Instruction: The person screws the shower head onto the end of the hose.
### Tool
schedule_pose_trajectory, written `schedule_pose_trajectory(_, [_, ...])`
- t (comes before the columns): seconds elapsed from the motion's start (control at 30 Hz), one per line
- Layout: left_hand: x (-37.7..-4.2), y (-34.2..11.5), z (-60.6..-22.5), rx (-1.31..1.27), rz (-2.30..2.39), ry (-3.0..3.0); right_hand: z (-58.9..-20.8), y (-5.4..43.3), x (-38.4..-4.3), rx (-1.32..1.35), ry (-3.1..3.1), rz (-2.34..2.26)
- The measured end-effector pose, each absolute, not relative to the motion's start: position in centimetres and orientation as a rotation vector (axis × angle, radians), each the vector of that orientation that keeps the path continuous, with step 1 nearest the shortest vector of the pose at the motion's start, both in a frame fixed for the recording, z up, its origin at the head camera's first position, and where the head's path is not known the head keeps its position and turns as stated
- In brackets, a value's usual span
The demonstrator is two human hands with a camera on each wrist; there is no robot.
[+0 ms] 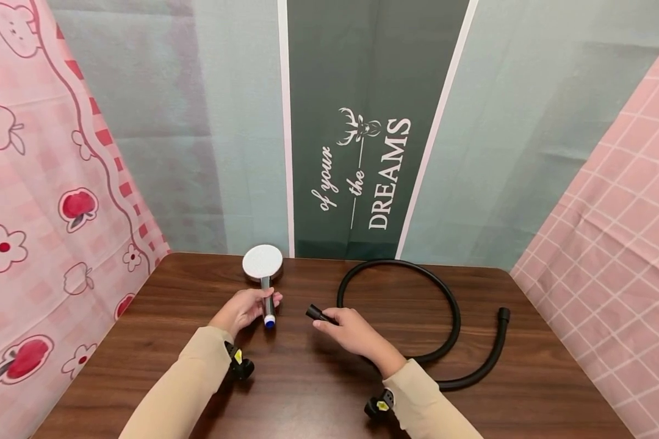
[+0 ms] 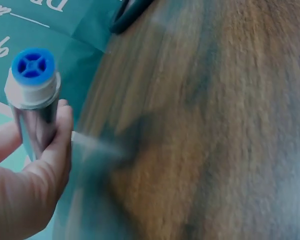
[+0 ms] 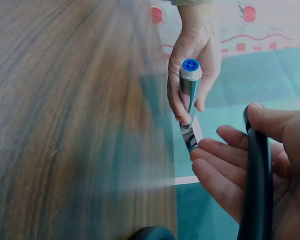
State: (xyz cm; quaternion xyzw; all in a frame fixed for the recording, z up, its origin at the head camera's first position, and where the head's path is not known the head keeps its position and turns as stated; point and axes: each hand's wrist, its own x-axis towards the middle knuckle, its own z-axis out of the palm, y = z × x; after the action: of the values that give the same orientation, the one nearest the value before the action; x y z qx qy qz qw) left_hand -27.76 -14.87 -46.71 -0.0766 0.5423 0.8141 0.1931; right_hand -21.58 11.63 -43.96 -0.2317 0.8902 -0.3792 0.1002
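Observation:
My left hand [image 1: 248,308] grips the chrome handle of a handheld shower head [image 1: 262,263]. Its round white spray face is turned up, towards the back of the table. At the handle's lower end, a white threaded-looking end with a blue insert [image 2: 33,66] points towards the left wrist camera. To the right, my right hand [image 1: 354,332] holds a black shower hose [image 1: 456,317] close to one end, thumb on one side and fingers on the other. That hose end [image 1: 314,312] points left, a short gap from the shower handle. In the right wrist view the hose [image 3: 257,185] crosses the palm.
The hose loops across the right of the brown wooden table [image 1: 296,390], its other end [image 1: 503,314] lying near the right edge. Grey-green cloth [image 1: 241,152] with lettering hangs behind; pink patterned cloth [image 1: 38,244] lines the left and pink checked cloth [image 1: 615,244] the right.

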Motion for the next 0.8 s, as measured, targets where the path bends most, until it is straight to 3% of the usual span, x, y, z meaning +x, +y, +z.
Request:
schedule_pose_trajectory(0.2, [-28.0,-14.3,-45.4,-0.281,2.437,1.587,-43.6,11.2,-21.5,-0.653,2.625,-1.165])
schedule_pose_trajectory(0.8, [-27.8,-13.4,-42.6,-0.154,2.59,1.662,-43.3,10.6,-21.8,-0.58,2.601,-1.326])
